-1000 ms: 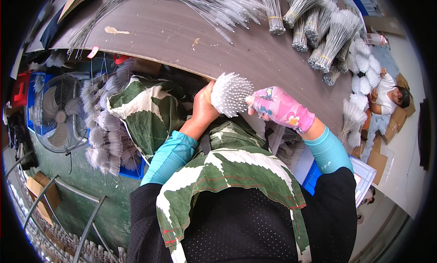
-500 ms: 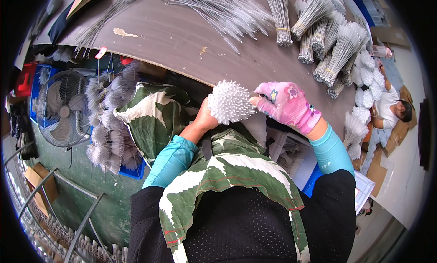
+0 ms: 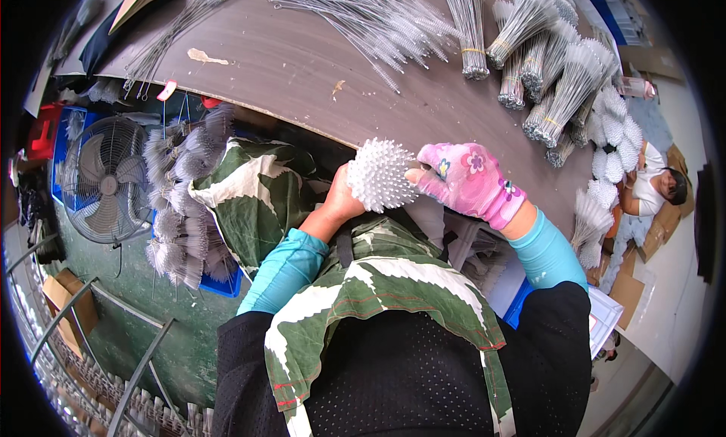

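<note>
A bundle of thin brushes [image 3: 380,175] points its white bristle tips up at me, forming a round spiky head. My bare left hand [image 3: 344,195] is closed around its left side; the wire stems below are hidden. My right hand [image 3: 465,178] wears a pink flowered glove that leaves the fingertips bare. Its fingers are pinched together at the bundle's right edge, touching or very close to the bristles. Whether a single brush is between those fingertips, I cannot make out. A green and white patterned apron [image 3: 393,278] covers my lap beneath the bundle.
Loose wire brushes [image 3: 363,21] lie across the far part of the brown table [image 3: 280,74]. Tied brush bundles [image 3: 560,81] are heaped at its right. A floor fan [image 3: 106,181] and hanging brush bundles [image 3: 185,164] are on the left. Another person [image 3: 650,187] sits at far right.
My right hand has shifted slightly left and its fingertips are closer against the bundle. The bundle has tilted a little in my left hand, which keeps its grip.
</note>
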Motion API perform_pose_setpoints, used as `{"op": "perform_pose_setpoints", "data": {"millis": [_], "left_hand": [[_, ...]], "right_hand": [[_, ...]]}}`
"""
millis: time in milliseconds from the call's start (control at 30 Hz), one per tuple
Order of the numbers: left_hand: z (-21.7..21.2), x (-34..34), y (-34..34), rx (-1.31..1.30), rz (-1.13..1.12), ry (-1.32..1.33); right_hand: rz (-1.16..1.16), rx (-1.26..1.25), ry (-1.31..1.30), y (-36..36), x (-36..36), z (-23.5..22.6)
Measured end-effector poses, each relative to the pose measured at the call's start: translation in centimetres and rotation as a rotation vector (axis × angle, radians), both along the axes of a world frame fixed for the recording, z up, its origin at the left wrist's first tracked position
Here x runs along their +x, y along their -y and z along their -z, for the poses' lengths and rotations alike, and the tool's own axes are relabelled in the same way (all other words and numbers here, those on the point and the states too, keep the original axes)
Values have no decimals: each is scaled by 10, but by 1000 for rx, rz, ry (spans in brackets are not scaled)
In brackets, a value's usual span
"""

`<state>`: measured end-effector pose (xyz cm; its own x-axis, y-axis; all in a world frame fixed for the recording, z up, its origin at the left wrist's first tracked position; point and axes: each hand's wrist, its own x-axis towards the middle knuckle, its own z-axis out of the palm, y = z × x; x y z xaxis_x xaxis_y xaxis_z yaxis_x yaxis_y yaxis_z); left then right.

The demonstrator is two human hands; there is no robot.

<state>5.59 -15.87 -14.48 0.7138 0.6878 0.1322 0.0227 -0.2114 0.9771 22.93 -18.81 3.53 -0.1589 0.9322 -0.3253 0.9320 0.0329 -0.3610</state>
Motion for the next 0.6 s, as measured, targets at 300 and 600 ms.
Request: {"op": "perform_pose_setpoints", "data": {"millis": [300,600], "left_hand": [[26,6,10,-654,-90,297],[26,8,10,-549,-103,235]], "right_hand": [[636,-99,-1477,9,17,-9],[632,12,-877,14,0,-10]]}}
